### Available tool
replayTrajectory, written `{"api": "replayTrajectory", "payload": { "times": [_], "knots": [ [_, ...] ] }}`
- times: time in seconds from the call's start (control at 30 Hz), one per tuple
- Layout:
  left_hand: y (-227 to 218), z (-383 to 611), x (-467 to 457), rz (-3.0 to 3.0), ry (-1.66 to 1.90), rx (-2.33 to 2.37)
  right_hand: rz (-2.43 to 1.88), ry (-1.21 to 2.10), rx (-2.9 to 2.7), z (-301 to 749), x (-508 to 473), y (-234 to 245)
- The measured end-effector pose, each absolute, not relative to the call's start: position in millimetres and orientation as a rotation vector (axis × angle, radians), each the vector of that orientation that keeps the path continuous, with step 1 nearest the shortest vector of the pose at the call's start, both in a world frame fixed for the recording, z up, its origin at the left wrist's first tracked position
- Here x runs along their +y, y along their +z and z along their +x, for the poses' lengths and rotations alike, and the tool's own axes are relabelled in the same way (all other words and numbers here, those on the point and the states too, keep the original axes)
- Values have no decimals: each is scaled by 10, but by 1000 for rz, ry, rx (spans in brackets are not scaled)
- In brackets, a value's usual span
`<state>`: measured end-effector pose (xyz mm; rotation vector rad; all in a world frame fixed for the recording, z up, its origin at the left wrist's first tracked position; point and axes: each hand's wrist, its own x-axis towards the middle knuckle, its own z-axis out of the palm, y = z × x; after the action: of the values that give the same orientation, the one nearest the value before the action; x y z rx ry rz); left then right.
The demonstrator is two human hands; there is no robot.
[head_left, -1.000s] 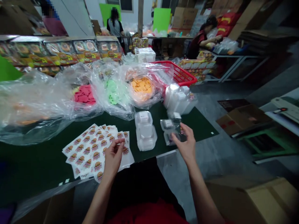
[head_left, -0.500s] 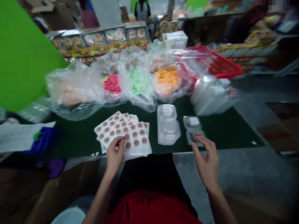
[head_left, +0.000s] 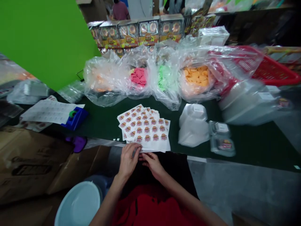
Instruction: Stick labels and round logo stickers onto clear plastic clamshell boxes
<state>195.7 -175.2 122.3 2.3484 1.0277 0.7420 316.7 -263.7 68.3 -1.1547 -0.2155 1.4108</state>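
Note:
A fanned stack of burger sticker sheets [head_left: 145, 128] lies on the dark green table [head_left: 103, 121]. My left hand [head_left: 128, 160] and my right hand [head_left: 152, 162] meet at the near edge of the top sheet, fingers curled and pinching at its edge. To the right stands a stack of clear plastic clamshell boxes [head_left: 193, 125]. Beside it lies a single closed clamshell [head_left: 222, 139] with a burger sticker on its lid.
Clear bags hold pink [head_left: 138, 77], green [head_left: 166, 77] and orange pieces [head_left: 197, 75] along the back. A red basket [head_left: 272, 70], a blue tape dispenser [head_left: 75, 117], paper sheets [head_left: 49, 111], cardboard boxes [head_left: 28, 160] and a pale bucket [head_left: 78, 204] surround me. People stand far behind.
The view has swung left. My right hand left the small clamshell, which now carries a sticker, and came across to the sticker sheet beside my left hand.

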Motion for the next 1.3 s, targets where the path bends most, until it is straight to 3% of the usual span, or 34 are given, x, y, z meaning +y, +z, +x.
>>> {"api": "replayTrajectory", "payload": {
  "times": [0.53,0.8,0.93,1.13,1.3],
  "knots": [
    [1229,1947,-1768,2601,527,910,-1388,1158,-537,3257,-2567,782],
    [1342,1925,-1596,1989,808,1333,-1358,1228,-353,3211,-2549,768],
    [1535,1872,-1613,1925,997,1524,-1292,1431,-375,3289,-2657,920],
    [1668,2011,-2109,2402,882,1034,-1050,1474,-383,3466,-2863,1314],
    [1790,2162,-2250,2338,832,802,-1054,1403,-361,3664,-2935,1434]
  ]
}}
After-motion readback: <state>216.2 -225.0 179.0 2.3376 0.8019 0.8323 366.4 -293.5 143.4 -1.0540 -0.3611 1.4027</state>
